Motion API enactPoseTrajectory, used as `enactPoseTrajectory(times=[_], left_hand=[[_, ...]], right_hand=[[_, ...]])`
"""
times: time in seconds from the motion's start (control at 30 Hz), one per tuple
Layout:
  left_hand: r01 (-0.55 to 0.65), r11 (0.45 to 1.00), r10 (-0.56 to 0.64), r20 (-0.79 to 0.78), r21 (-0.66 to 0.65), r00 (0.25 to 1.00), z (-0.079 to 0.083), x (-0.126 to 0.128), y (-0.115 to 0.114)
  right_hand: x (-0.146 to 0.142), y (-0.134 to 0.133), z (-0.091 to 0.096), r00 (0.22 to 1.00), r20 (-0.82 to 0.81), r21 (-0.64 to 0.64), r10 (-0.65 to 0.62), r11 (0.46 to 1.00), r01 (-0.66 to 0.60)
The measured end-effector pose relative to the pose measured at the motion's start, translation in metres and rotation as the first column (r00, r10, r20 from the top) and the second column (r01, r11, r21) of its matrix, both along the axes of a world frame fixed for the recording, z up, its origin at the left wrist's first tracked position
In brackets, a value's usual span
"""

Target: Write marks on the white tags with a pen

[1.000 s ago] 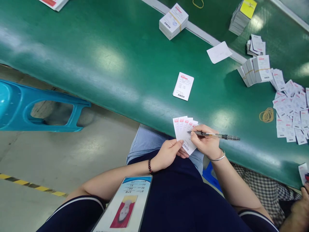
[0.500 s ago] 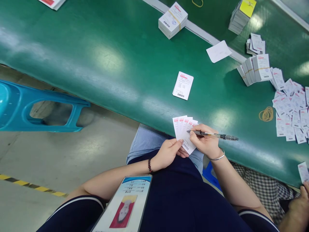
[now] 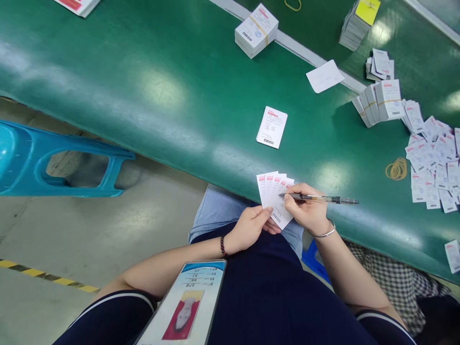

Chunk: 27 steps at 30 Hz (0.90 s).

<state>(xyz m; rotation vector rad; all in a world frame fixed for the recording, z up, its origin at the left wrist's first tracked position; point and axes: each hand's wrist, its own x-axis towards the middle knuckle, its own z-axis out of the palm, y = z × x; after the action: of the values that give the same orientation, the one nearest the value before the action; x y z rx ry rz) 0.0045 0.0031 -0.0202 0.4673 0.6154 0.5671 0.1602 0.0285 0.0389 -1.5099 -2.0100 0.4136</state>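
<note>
Green workbench (image 3: 143, 81) in front of the lap, banded card stacks (image 3: 381, 103) and loose slips (image 3: 431, 163) far right. Left hand (image 3: 249, 230) closed, gripping fan of printed cards (image 3: 273, 196) just off the bench edge. Right hand (image 3: 305, 211) fingers pinching clear pen (image 3: 323, 198), tip over the cards

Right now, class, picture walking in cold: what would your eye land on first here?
At bottom centre, the left hand fans white printed cards while the right hand holds a clear pen over them. To the right, loose cards spill across the green workbench. At far left, a bright blue plastic stool stands out against the pale floor.
</note>
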Motion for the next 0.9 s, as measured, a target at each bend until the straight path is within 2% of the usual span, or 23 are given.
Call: enactPoseTrajectory(times=[0.17, 0.27, 0.5, 0.9], left_hand=[[0.007, 1.0, -0.007, -0.01, -0.004, 1.0, 0.001, 0.0, 0.0], [0.007, 1.0, -0.007, -0.033, 0.012, 0.999, 0.001, 0.0, 0.0], [0.007, 1.0, -0.007, -0.04, 0.006, 0.999, 0.003, 0.001, 0.0], [0.001, 1.0, -0.001, -0.019, 0.014, 1.0, 0.001, 0.001, -0.001]], right_hand=[[0.0, -0.007, 0.01, 0.993, -0.098, -0.015, -0.06, 0.998, 0.059], [-0.001, -0.013, 0.01, 0.994, -0.07, -0.001, -0.081, 0.997, 0.081], [0.002, -0.014, -0.003, 0.994, 0.033, 0.027, -0.108, 0.994, 0.107], [0.0, -0.014, -0.003, 0.994, 0.06, 0.024, -0.086, 0.996, 0.084]])
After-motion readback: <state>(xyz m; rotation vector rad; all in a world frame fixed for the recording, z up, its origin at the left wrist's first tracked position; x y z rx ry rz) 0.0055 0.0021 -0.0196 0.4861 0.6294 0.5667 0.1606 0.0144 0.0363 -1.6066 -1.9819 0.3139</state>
